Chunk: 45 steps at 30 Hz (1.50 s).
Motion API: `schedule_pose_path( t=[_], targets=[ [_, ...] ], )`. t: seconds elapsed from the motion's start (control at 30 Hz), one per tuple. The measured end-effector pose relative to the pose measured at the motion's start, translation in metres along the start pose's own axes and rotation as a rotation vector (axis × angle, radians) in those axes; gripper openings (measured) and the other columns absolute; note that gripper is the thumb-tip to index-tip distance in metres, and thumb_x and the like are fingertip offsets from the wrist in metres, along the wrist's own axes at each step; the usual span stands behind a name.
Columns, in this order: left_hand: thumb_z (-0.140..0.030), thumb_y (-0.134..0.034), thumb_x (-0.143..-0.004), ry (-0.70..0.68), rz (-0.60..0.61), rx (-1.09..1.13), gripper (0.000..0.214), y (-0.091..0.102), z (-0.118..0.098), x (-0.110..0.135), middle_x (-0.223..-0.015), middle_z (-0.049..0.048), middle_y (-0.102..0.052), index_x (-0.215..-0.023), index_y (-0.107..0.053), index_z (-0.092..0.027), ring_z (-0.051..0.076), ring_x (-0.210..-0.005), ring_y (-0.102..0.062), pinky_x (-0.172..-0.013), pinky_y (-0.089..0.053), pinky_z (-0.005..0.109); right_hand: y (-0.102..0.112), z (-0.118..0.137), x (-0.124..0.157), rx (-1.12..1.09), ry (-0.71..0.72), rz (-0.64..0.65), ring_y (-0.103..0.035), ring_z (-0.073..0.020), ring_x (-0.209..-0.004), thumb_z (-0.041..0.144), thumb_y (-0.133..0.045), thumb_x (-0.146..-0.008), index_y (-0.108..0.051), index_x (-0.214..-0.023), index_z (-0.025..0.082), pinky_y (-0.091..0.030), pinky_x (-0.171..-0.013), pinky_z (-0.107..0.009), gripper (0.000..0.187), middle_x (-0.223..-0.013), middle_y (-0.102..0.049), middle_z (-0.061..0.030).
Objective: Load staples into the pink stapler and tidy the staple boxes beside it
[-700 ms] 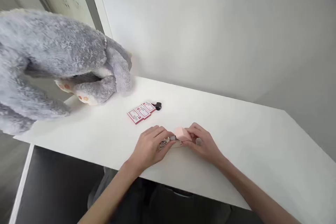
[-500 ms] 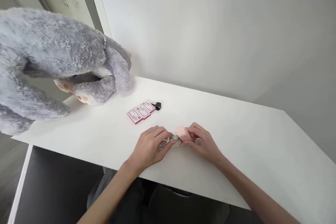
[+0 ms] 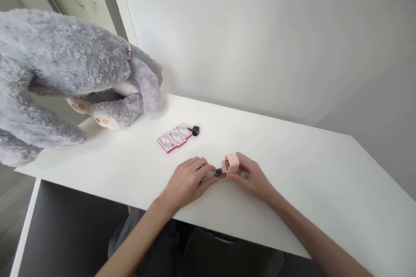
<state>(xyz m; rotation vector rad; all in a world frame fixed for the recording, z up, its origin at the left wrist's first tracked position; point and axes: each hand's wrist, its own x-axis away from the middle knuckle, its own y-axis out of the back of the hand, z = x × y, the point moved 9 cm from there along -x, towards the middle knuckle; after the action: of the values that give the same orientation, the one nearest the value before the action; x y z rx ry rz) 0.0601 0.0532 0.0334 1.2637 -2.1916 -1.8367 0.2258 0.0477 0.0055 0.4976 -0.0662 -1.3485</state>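
Note:
My right hand (image 3: 251, 176) grips a small pale-pink box-shaped holder (image 3: 232, 162), its open end turned to the left. Close by, my left hand (image 3: 188, 179) pinches a small shiny metal piece (image 3: 216, 173) between thumb and fingers. The far end of that metal piece reaches the mouth of the pink holder; what kind of thing it is cannot be made out. Part of it is hidden behind my left fingers. Both hands are low over the white table, near its front edge.
Red-and-white label cards (image 3: 175, 138) lie beyond my left hand, with a small black object (image 3: 195, 130) at their right end. A large grey plush toy (image 3: 81, 56) occupies the left side. Behind the white table (image 3: 292, 169) stands a plain wall (image 3: 260, 43).
The pink holder has been turned so that its open end shows on the left. The metal piece in my left hand has shifted right, towards that opening.

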Motion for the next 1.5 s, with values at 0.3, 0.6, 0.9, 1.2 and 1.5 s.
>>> schedule_pose_path(
  t=[0.3, 0.6, 0.9, 1.2, 1.5],
  targets=[
    [-0.04, -0.06, -0.104, -0.008, -0.041, 0.006, 0.021, 0.009, -0.003, -0.001, -0.089, 0.0036, -0.067, -0.109, -0.063, -0.02, 0.02, -0.079, -0.06, -0.07, -0.046, 0.033, 0.001, -0.004, -0.003, -0.142, -0.059, 0.008, -0.063, -0.0239, -0.101, 0.049, -0.075, -0.094, -0.067, -0.088, 0.025, -0.053, -0.078, -0.035, 0.026, -0.106, -0.063, -0.0053],
    [-0.033, -0.06, -0.1, 0.357, -0.343, -0.298, 0.031, 0.039, 0.052, 0.008, -0.13, 0.0195, -0.06, -0.126, -0.059, -0.016, 0.036, -0.121, -0.054, -0.103, -0.046, 0.053, 0.002, -0.014, -0.005, -0.269, -0.134, 0.049, -0.063, -0.0249, -0.109, 0.049, -0.077, -0.092, -0.069, -0.093, 0.025, -0.053, -0.083, -0.035, 0.025, -0.117, -0.063, -0.0067],
    [-0.048, -0.056, -0.097, 0.601, -0.251, -0.354, 0.063, 0.055, 0.11, 0.028, -0.142, 0.0245, -0.057, -0.146, -0.043, -0.01, 0.045, -0.137, -0.046, -0.113, -0.036, 0.06, 0.008, -0.021, -0.006, -0.365, -0.167, 0.053, -0.061, -0.0173, -0.083, 0.047, -0.078, -0.093, -0.068, -0.097, 0.025, -0.048, -0.062, -0.03, 0.025, -0.119, -0.063, -0.0076],
    [-0.059, -0.053, -0.096, 0.678, -0.151, -0.419, 0.061, 0.058, 0.103, 0.036, -0.134, 0.0235, -0.06, -0.137, -0.058, -0.014, 0.045, -0.12, -0.054, -0.101, -0.041, 0.061, 0.009, -0.009, -0.009, -0.324, -0.127, 0.047, -0.066, -0.0265, -0.107, 0.051, -0.072, -0.097, -0.07, -0.085, 0.021, -0.052, -0.06, -0.029, 0.032, -0.118, -0.064, -0.0116],
    [-0.067, -0.06, -0.09, 0.566, -0.079, -0.345, 0.068, 0.056, 0.094, 0.046, -0.135, 0.0191, -0.056, -0.137, -0.061, -0.018, 0.04, -0.117, -0.055, -0.103, -0.044, 0.056, 0.012, -0.004, -0.012, -0.28, -0.112, 0.065, -0.067, -0.0232, -0.098, 0.054, -0.067, -0.099, -0.071, -0.084, 0.021, -0.057, -0.063, -0.034, 0.036, -0.124, -0.065, -0.0127]
  ],
)
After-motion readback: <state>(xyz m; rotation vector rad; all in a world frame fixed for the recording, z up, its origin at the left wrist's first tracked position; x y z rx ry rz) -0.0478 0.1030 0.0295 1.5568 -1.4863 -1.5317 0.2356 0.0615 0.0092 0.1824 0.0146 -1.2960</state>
